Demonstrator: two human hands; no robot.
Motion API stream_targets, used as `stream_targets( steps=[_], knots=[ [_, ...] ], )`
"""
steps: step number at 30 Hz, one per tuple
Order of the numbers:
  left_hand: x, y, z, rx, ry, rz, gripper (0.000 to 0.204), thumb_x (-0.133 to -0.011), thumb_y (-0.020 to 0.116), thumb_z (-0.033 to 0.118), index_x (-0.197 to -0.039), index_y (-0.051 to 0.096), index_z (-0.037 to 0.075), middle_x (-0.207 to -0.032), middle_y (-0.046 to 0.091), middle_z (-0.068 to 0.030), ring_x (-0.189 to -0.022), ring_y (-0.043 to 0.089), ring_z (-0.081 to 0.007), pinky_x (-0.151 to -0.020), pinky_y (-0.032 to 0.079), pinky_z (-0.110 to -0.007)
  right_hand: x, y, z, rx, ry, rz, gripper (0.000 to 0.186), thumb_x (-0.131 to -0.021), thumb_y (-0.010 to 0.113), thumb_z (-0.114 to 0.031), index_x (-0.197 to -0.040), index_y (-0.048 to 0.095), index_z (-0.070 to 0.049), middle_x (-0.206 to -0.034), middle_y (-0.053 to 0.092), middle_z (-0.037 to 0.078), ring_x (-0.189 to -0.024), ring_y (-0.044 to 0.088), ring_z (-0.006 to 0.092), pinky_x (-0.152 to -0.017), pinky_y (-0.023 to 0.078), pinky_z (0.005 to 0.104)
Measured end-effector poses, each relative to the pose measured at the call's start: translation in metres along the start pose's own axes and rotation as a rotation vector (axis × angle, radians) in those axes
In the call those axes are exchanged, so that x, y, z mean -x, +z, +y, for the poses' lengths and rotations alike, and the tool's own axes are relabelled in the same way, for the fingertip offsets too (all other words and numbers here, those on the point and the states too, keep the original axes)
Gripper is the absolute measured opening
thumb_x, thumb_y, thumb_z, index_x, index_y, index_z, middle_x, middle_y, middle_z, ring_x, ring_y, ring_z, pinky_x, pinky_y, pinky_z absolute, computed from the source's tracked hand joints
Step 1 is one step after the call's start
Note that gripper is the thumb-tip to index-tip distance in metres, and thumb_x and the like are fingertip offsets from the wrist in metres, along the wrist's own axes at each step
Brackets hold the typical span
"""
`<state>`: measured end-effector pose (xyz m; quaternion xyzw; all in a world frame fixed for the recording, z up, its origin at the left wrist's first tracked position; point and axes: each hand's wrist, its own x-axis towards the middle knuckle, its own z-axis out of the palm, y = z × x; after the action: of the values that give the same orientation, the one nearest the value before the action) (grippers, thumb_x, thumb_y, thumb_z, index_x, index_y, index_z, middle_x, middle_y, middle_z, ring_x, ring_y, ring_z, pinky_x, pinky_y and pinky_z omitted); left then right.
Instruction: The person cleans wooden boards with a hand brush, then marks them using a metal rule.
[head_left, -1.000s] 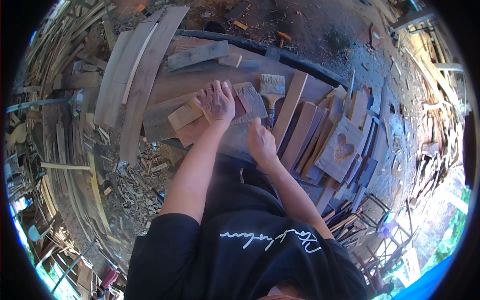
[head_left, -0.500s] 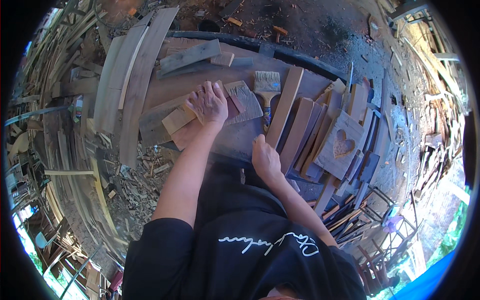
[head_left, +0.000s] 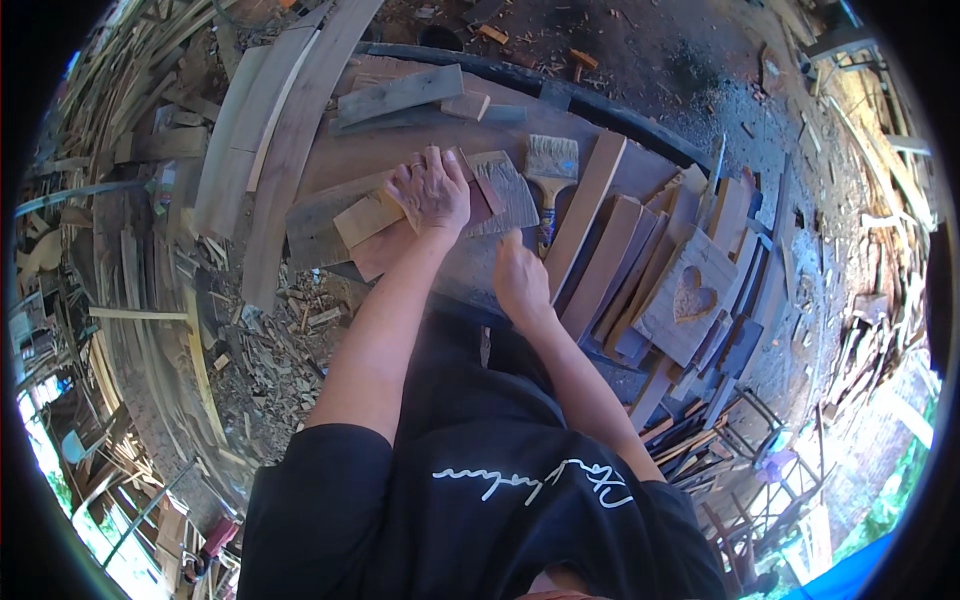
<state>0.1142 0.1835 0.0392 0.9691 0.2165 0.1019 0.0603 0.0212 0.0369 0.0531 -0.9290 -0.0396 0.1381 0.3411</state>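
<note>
My left hand (head_left: 430,190) rests with bent fingers on a stack of wood pieces: a pale block (head_left: 365,220), a reddish piece (head_left: 483,190) and a pinkish board (head_left: 375,255), over a rough grey board (head_left: 315,235). My right hand (head_left: 522,275) is closed at the bench's near part, just below the rough board's right end; whatever it holds is hidden. Beyond it lies a wide paintbrush (head_left: 550,170) with bristles pointing away from me. Right of that are a long plank (head_left: 585,220), several stacked pieces and a grey board with a heart-shaped recess (head_left: 660,325).
The workbench (head_left: 470,280) has short offcuts (head_left: 400,95) at its back and long planks (head_left: 280,170) along its left end. Wood scraps and shavings (head_left: 280,370) litter the ground. Lumber piles line both sides, with metal frames (head_left: 760,440) at the lower right.
My right hand drew back toward me, then moved forward again toward the rough board. My left hand stays on the stack. The whole view has shifted slightly.
</note>
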Motion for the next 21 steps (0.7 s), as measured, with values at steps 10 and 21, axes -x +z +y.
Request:
stream_targets(
  steps=[10, 21],
  knots=[
    [0.002, -0.004, -0.001, 0.045, 0.001, 0.008, 0.031, -0.098, 0.04, 0.035, -0.101, 0.059, 0.012, -0.106, 0.062, -0.0117, -0.105, 0.051, -0.03, -0.098, 0.028, -0.05, 0.013, -0.001, -0.004, 0.032, 0.086, -0.023, 0.016, -0.096, 0.046, -0.017, -0.095, 0.043, -0.001, -0.072, 0.063, 0.029, -0.07, 0.064, 0.045, -0.063, 0.051, 0.0539],
    [-0.001, -0.006, -0.003, 0.043, 0.001, -0.018, 0.031, -0.098, 0.039, 0.035, -0.101, 0.059, 0.012, -0.106, 0.062, -0.0121, -0.106, 0.051, -0.0294, -0.1, 0.027, -0.051, 0.002, -0.004, -0.011, 0.044, 0.02, -0.002, 0.018, -0.097, 0.045, -0.019, -0.095, 0.043, -0.001, -0.072, 0.064, 0.027, -0.069, 0.064, 0.0454, -0.062, 0.051, 0.0547]
  ],
)
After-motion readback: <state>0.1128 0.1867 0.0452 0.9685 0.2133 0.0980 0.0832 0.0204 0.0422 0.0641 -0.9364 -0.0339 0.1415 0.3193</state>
